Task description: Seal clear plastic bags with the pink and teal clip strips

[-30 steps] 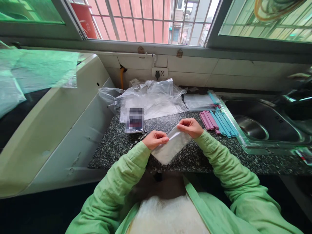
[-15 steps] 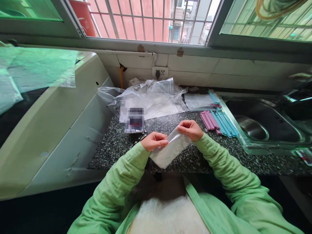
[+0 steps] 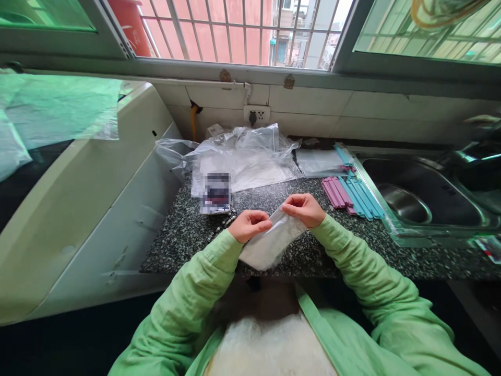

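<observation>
A small translucent plastic bag [image 3: 270,243] is stretched between my hands above the counter's front edge. My left hand [image 3: 249,225] pinches its upper edge near the left end, thumb on top. At the other end of that edge, my right hand [image 3: 304,209] grips a corner between thumb and fingers. The bag hangs tilted, its lower left corner towards me. Beyond my hands lies a heap of clear plastic bags [image 3: 250,167]. To the right of my right hand are pink strips [image 3: 336,195] and blue strips [image 3: 360,198], side by side.
A phone [image 3: 216,193] with a blurred screen lies left of my hands, a beaded cord beside it. A flat stack of clear bags [image 3: 319,162] lies behind the strips. The steel sink [image 3: 434,193] is at the right, a white appliance [image 3: 129,198] at the left.
My hands keep their hold on the bag, and the gap between them has narrowed slightly. The bag's upper edge is slacker and its surface more rounded. Nothing else has visibly moved.
</observation>
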Demonstrator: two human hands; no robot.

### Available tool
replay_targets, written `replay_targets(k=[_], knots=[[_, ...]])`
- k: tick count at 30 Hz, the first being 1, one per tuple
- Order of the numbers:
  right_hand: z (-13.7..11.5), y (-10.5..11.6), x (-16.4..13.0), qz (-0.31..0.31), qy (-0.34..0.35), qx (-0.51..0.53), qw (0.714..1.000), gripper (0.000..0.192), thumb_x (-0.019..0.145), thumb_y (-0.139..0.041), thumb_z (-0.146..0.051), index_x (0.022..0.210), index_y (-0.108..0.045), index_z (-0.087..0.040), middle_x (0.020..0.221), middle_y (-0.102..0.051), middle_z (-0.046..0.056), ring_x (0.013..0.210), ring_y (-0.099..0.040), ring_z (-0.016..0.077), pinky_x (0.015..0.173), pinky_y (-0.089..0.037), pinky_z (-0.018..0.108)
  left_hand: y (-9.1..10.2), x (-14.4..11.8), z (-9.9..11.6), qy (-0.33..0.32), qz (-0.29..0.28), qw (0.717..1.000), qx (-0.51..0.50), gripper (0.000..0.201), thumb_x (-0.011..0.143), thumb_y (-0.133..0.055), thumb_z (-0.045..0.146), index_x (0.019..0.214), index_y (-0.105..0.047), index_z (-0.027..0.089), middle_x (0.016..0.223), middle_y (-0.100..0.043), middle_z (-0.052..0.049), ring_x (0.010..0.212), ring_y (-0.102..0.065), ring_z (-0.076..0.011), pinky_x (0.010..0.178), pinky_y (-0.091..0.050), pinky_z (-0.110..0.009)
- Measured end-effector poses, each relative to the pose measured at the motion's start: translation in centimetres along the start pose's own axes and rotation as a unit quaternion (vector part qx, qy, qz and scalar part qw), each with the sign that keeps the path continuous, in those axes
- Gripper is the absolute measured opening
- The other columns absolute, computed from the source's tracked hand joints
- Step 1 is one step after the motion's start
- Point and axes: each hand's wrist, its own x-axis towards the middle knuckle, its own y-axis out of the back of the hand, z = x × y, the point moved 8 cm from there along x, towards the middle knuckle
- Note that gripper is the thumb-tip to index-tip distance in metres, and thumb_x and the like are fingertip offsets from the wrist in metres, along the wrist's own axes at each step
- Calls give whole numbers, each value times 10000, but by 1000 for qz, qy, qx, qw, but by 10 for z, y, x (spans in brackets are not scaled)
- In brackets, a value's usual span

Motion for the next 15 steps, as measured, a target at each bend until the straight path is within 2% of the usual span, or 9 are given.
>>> replay_targets(k=[15], knots=[[-2,-2,-1,-11,12,-28,999,292,576,-646,-397,565,-565,-116,490,-492,-30,453,-400,46,419,-298,179,-1,-1,1,-22,-12,999,24,399,634,-583,463,509,-453,107,502,-358,43,486,-294,-46,462,-205,-206]])
